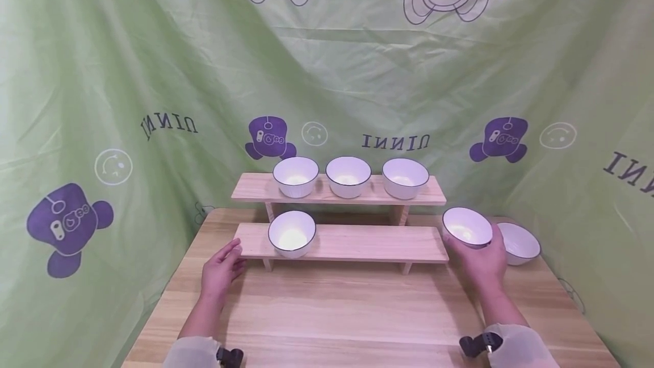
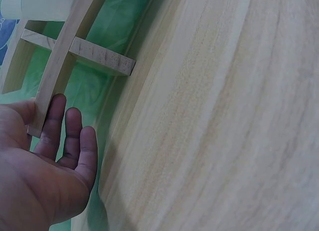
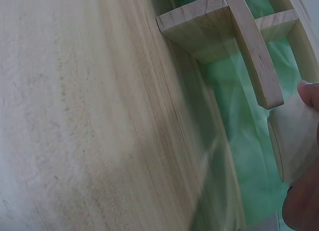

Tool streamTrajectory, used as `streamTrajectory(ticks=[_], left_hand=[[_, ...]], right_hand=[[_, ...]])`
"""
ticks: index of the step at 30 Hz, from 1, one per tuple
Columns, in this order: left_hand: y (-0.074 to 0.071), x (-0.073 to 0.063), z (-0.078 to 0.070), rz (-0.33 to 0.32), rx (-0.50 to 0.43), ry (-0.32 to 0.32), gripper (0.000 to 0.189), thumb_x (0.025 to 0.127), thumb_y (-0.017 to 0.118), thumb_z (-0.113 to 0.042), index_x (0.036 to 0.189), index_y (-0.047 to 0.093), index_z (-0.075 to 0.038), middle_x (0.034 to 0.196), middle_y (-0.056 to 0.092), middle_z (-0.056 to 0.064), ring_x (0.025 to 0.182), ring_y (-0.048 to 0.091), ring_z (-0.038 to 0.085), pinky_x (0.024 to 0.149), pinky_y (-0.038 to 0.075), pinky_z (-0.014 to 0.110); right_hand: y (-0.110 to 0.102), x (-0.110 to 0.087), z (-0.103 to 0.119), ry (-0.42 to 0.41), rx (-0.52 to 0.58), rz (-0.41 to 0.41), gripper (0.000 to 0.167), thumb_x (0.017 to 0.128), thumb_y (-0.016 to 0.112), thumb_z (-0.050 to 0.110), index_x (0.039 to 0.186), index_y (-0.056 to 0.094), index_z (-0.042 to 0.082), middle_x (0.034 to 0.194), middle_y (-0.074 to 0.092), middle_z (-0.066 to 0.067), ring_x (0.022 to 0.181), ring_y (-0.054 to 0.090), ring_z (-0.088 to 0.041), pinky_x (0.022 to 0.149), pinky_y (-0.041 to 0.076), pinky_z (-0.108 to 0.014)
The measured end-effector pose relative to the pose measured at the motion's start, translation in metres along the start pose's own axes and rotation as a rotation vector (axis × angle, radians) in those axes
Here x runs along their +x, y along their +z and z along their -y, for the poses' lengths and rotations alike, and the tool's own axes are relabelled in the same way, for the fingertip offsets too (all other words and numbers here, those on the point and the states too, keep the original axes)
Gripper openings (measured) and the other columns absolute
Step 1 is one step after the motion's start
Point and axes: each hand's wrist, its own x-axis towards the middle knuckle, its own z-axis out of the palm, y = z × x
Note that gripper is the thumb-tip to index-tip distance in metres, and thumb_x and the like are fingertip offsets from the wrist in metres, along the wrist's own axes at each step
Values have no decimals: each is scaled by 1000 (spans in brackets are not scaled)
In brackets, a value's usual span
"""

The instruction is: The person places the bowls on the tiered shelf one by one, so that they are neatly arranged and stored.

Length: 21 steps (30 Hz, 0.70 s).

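Note:
My right hand (image 1: 482,260) grips a white bowl (image 1: 467,227) with a dark rim, held tilted just off the right end of the lower shelf. The right wrist view shows the side of this bowl (image 3: 294,139) near the board's end, with only part of the hand visible. At the other end, my left hand (image 2: 47,161) pinches the end of the two-tier wooden shelf (image 2: 47,91), thumb on one face and fingers on the other. One white bowl (image 1: 292,233) stands on the lower board, towards its left.
Three similar bowls stand in a row on the upper board (image 1: 255,187). Another white bowl (image 1: 520,244) sits on the wooden table (image 1: 337,311) behind my right hand, partly hidden. A green printed curtain (image 1: 327,84) hangs behind and on both sides.

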Motion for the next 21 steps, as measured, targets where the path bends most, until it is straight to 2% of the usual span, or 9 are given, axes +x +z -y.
streamTrajectory(ticks=[7,21], left_hand=[[-1,3,2,6,-10,-1,55,98,74,-34,146,60,-11,91,76,-5,93,74,21,90,63,38],[0,2,2,1,-11,10,53,99,73,-32,146,60,-10,91,75,-5,89,73,19,89,63,38]], right_hand=[[2,-3,4,6,10,-2,120,68,99,37,162,30,12,156,44,-18,141,42,-37,120,34,-53],[4,-11,14,-6,11,19,125,66,101,36,163,27,9,157,43,-22,142,41,-40,121,33,-55]])
